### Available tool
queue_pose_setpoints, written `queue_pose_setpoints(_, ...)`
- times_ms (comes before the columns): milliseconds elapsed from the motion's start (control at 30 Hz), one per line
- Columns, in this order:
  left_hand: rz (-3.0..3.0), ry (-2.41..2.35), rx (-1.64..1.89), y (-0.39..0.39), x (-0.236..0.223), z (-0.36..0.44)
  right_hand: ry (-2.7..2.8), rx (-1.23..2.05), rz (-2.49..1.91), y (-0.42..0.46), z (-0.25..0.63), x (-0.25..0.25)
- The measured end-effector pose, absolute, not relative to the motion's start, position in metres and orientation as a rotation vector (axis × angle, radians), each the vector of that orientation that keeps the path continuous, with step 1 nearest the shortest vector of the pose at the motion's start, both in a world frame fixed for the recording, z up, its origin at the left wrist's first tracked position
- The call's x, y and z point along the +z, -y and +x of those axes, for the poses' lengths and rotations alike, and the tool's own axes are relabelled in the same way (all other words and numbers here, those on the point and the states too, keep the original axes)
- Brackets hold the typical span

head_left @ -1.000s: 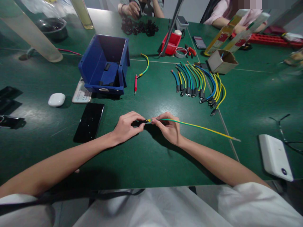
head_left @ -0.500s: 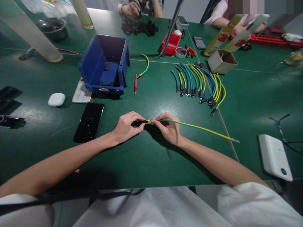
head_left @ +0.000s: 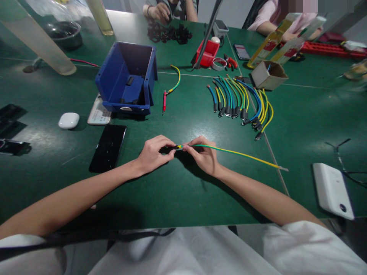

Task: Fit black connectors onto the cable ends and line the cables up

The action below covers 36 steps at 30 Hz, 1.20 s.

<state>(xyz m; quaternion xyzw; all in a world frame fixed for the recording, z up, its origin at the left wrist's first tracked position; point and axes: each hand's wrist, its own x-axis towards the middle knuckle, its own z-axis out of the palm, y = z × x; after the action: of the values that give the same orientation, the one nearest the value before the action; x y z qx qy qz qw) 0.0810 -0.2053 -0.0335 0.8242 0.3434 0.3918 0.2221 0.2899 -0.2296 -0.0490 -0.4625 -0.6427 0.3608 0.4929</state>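
Observation:
A yellow-green wire [head_left: 241,153] stretches to the right from my hands, its far tip pale and thin. My right hand [head_left: 204,154] pinches it close to its left end. At that end sits a black sleeve [head_left: 173,148], held between the thumb and fingers of my left hand [head_left: 156,154]. A short bit of yellow shows between the two hands. My fingers partly hide the joint, so how far the wire sits inside the sleeve cannot be seen.
A blue bin [head_left: 126,78] with small black pieces stands at the back left, near a black phone [head_left: 108,149]. Finished-looking short wires [head_left: 237,97] lie in a row at the back right. A white power bank [head_left: 332,190] is far right. Co-workers sit across the table.
The wire's free right end has shifted very slightly left and up. Both hands hold nearly the same place and grip.

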Motion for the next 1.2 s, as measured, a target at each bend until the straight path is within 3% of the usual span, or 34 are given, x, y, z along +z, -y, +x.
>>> queue_pose_setpoints(1200, 2.256, -0.932, 1.081, 0.2066, -0.0324, 0.0818, 1.509, 1.039, -1.125, 0.2272, 0.287, -0.0486)
